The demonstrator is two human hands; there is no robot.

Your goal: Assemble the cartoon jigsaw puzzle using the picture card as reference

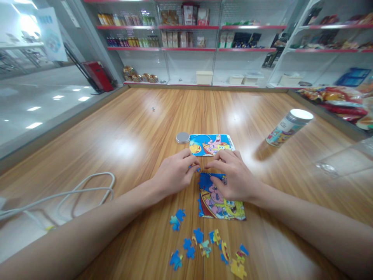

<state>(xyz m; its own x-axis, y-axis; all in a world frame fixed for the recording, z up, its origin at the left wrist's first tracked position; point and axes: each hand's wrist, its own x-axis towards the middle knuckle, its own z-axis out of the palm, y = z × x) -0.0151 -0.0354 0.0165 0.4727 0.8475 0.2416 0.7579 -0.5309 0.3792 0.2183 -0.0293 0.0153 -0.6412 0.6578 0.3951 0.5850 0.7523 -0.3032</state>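
Observation:
My left hand (180,170) pinches a small blue jigsaw piece (198,168) just above the upper left corner of a partly joined jigsaw puzzle (215,206). The puzzle shows pink and yellow cartoon figures in a boat on blue. Over its upper right part rests my right hand (234,175), fingers apart, the thumb on the puzzle; it hides some of the picture. Beyond both hands lies a picture card (212,144) with a like scene. Several loose jigsaw pieces (205,248), blue and yellow, are scattered nearer me.
A round metal lid (183,137) lies left of the card. At the right stands a printed canister (288,127), with a clear plastic bag (346,159) nearer me. A white cable (84,190) loops at the left. Stocked shelves (189,49) rise behind the wooden table (140,132).

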